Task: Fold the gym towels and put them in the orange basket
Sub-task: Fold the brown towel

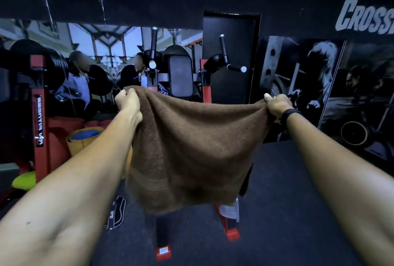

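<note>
A brown gym towel (pixel 187 150) hangs spread out in front of me, held up by its two top corners. My left hand (pixel 128 101) grips the top left corner and my right hand (pixel 276 104) pinches the top right corner; a dark band sits on my right wrist. The towel's lower edge hangs free above the floor. An orange container (pixel 73 143) with something blue inside stands at the left, partly behind my left forearm; I cannot tell if it is the basket.
A red and black dip station (pixel 181 76) stands straight ahead behind the towel, its red feet (pixel 163 252) on the dark floor. A black strap (pixel 116 212) lies on the floor at left. Weight plates, a mirror and wall posters surround the spot.
</note>
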